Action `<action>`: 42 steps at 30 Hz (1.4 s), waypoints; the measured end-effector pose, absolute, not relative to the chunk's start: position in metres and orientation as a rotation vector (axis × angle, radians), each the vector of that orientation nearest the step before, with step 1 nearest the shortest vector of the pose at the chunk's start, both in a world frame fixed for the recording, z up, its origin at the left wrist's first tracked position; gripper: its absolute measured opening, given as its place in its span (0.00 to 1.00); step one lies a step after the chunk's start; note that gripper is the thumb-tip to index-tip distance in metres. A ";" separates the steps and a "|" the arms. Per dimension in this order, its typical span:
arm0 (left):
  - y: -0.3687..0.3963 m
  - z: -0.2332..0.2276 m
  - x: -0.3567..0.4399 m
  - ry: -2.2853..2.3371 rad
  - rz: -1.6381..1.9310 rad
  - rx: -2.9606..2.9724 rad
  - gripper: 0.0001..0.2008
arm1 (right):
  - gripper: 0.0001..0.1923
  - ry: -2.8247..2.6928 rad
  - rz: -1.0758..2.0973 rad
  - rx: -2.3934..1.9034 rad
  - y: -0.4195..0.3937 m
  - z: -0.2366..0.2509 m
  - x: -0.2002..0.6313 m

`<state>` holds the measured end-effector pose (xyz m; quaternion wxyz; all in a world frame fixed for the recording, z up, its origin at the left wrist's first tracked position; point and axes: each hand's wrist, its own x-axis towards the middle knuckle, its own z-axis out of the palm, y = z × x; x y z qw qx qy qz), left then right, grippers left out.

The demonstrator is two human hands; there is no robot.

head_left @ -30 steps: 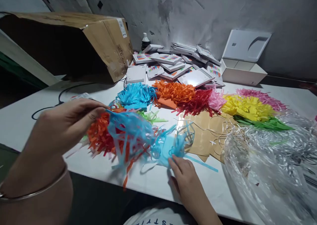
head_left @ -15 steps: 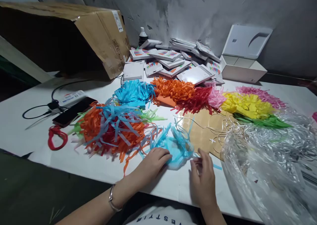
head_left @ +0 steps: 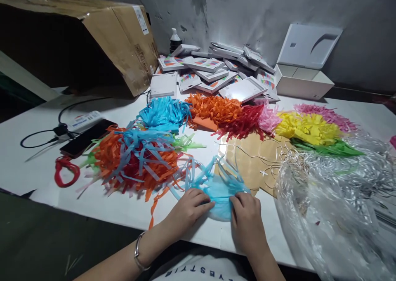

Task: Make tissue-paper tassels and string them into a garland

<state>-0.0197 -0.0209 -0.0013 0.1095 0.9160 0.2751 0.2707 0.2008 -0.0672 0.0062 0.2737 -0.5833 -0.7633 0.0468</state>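
Pressing down on a light blue fringed paper piece (head_left: 220, 190), both hands meet at the near edge of the white desk (head_left: 18, 165). The left hand (head_left: 188, 208) lies with its fingers curled onto the left side of the piece, and the right hand (head_left: 247, 217) covers its right side, the fingertips of both bent down onto the paper. Whether either grip actually pinches the paper or only rests flat on it cannot be told, since the fingertips hide the contact. The piece lies flat on the desk between and partly beneath the two hands, its cut strips fanning away from the person.

Just to the left of it sits a mixed heap of orange and blue tassels (head_left: 136, 161). Beyond are separate piles: blue tassels (head_left: 162, 114), orange tassels (head_left: 213, 109), and yellow tassels (head_left: 306, 126). A crumpled clear plastic bag (head_left: 334, 206) fills the right side. A phone (head_left: 86, 137) lies at the left, near a cardboard box (head_left: 93, 37).
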 end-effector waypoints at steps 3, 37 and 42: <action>-0.022 0.001 -0.016 0.784 0.759 2.681 0.14 | 0.12 -1.889 0.164 -1.677 -0.074 0.002 0.215; 0.000 0.022 0.030 1.392 0.253 2.559 0.15 | 0.14 -1.921 0.113 -1.742 -0.055 0.003 0.205; 0.007 0.023 0.037 1.443 0.161 2.560 0.15 | 0.15 -1.913 -0.020 -1.874 -0.049 0.002 0.201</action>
